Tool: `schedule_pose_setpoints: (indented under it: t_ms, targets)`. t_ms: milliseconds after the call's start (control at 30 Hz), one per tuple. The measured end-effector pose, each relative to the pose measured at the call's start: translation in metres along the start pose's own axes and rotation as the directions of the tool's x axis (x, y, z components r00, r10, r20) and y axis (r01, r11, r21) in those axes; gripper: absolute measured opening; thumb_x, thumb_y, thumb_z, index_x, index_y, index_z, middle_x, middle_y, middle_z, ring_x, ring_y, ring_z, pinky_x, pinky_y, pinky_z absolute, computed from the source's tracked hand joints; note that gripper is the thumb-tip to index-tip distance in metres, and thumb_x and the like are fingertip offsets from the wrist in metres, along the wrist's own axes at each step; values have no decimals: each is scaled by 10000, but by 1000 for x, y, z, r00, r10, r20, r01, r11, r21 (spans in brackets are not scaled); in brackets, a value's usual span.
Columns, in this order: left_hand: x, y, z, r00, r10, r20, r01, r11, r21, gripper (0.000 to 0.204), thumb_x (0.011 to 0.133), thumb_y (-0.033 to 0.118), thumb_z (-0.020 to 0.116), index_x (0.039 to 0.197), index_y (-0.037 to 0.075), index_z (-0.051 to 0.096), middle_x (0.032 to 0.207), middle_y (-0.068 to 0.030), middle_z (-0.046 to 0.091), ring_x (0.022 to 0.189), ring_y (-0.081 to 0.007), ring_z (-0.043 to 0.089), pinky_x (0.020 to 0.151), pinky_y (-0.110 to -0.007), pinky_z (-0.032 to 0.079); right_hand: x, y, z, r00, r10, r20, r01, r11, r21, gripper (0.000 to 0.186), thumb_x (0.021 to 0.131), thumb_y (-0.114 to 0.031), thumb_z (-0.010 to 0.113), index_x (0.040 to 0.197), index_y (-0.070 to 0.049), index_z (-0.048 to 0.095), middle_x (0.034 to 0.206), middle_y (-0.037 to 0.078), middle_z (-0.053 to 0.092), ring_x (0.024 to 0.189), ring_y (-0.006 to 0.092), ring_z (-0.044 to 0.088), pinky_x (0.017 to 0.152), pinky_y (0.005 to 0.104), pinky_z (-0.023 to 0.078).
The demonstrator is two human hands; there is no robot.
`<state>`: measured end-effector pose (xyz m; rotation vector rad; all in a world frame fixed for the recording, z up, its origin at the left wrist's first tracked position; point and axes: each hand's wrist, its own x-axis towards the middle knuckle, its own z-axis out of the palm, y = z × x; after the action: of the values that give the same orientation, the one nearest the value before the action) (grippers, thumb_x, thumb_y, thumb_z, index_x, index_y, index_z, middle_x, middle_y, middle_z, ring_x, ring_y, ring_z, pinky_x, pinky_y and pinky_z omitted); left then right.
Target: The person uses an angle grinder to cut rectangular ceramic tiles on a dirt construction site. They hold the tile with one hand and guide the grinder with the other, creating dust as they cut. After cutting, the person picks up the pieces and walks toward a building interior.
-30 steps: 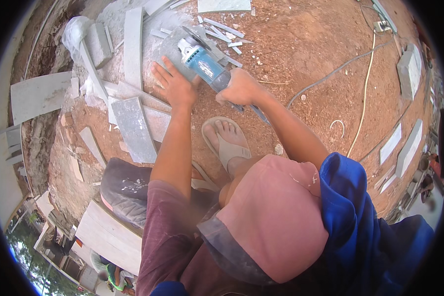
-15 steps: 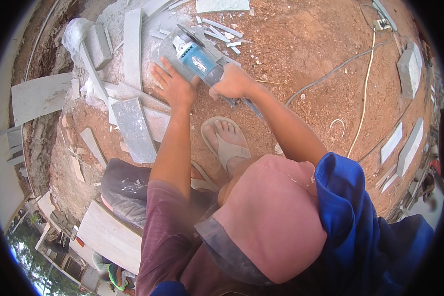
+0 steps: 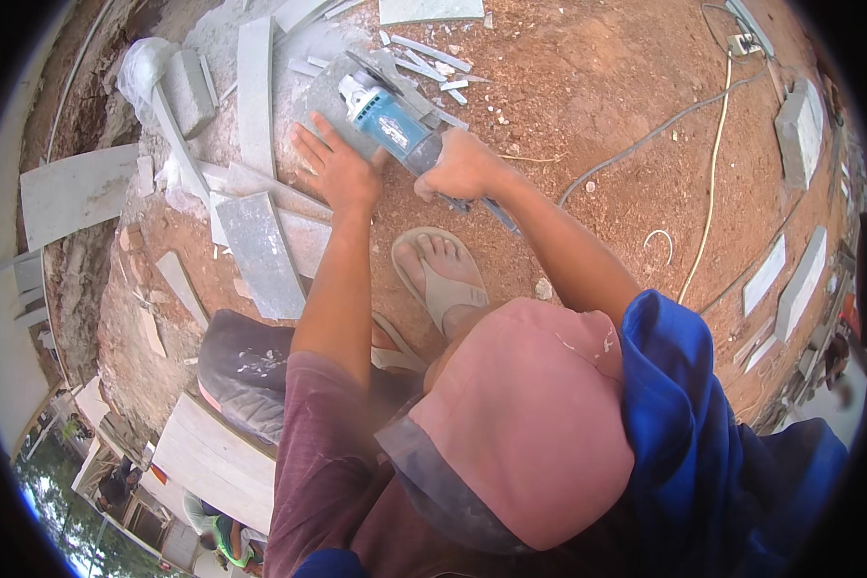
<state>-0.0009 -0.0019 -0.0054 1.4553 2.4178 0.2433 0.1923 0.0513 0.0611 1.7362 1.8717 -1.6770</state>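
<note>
My left hand (image 3: 342, 171) is spread, fingers apart, resting on a dusty grey stone slab (image 3: 320, 96) near the top middle. My right hand (image 3: 462, 169) grips a blue and black angle grinder (image 3: 395, 125) by its body. The grinder's disc (image 3: 371, 69) is over the slab, just beyond my left hand; whether it touches cannot be told. Narrow offcuts (image 3: 432, 50) lie to its right. My sandalled foot (image 3: 441, 275) stands on the red dirt below both hands.
Stone slabs (image 3: 260, 255) and a plastic bag (image 3: 144, 72) lie to the left. Cables (image 3: 713, 202) run to a socket strip (image 3: 742, 43) at right, beside leaning stone pieces (image 3: 800, 135). A light board (image 3: 207, 462) is at lower left, near people (image 3: 231, 539).
The grinder and my right hand have shifted a little leftward compared with a second ago. My left hand stays in nearly the same place.
</note>
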Motion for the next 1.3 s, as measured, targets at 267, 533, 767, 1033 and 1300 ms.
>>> schedule_pose_setpoints:
  t_ms: [267, 533, 767, 1033, 1300]
  targets:
    - [0, 1, -1, 1000, 2, 5, -2, 1000, 16, 1310, 802, 448, 880, 1694, 77, -5, 1748, -289, -11, 1633, -436, -12, 1216, -738, 168, 12, 3, 5, 996, -89, -26, 89, 996, 13, 476, 551, -301, 828, 738, 123, 717, 822, 317, 724, 787, 382, 745, 728, 417, 592]
    - [1, 2, -1, 1000, -4, 18, 4, 999, 34, 1304, 809, 465, 874, 1696, 85, -3, 1750, -284, -13, 1635, -426, -19, 1220, -732, 161, 13, 8, 6, 998, -57, -11, 57, 998, 14, 496, 552, -311, 830, 762, 126, 723, 848, 320, 731, 817, 387, 752, 745, 423, 595]
    - [0, 2, -1, 1000, -6, 15, 5, 1000, 27, 1305, 811, 464, 874, 1697, 86, -7, 1752, -280, -17, 1636, -423, -18, 1222, -728, 154, 6, 4, 2, 1000, -20, 8, 20, 1000, -3, 511, 549, -308, 832, 784, 132, 723, 863, 322, 734, 835, 393, 756, 761, 425, 599]
    - [-1, 1, -1, 1000, -11, 11, 11, 1000, 21, 1316, 803, 449, 883, 1697, 91, -13, 1753, -279, -18, 1635, -426, -21, 1220, -732, 156, -9, -5, -4, 999, 17, 44, -16, 1000, -6, 491, 553, -298, 831, 806, 111, 733, 884, 316, 738, 841, 393, 755, 766, 427, 602]
    - [-1, 4, -1, 1000, -1, -1, 1, 1000, 7, 1313, 802, 426, 888, 1697, 92, -12, 1751, -282, -13, 1633, -433, -13, 1213, -738, 168, -3, 7, 3, 1000, -14, -14, 14, 1000, -16, 460, 567, -287, 831, 800, 93, 716, 839, 271, 720, 789, 347, 722, 725, 415, 580]
